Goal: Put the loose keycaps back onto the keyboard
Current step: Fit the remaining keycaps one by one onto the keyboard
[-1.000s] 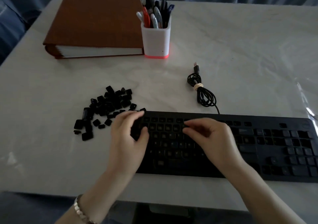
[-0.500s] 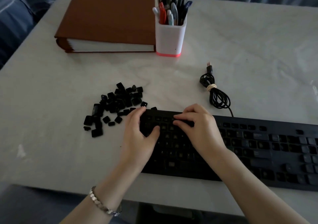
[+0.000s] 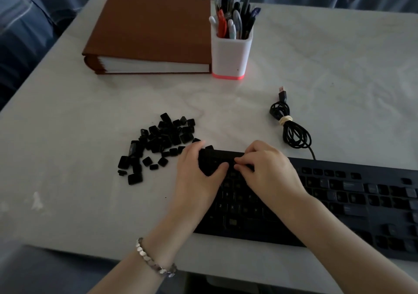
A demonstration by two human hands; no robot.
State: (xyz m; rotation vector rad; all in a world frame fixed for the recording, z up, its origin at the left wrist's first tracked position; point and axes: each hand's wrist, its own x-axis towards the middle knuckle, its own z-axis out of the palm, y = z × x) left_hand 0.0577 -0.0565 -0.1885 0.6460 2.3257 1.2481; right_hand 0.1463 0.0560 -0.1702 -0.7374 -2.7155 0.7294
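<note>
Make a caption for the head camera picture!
Left hand grips the keyboard's corner, right hand works on its keys; keycaps lie piled beside it.

A long black plastic keyboard (image 3: 339, 192) is lying flat, stretching away to the right from under the left hand (image 3: 196, 176). That hand is holding its far left corner, fingers over the back edge and thumb on top. The right hand (image 3: 269, 171) is resting curled on its upper rows. Dim letters are showing on the dark patch nearer than both hands, and raised keys are sitting beyond the right hand. Small black square plastic keycaps (image 3: 162, 140) are lying in a loose heap just left of the left hand, with a few strays at the heap's near left.
</note>
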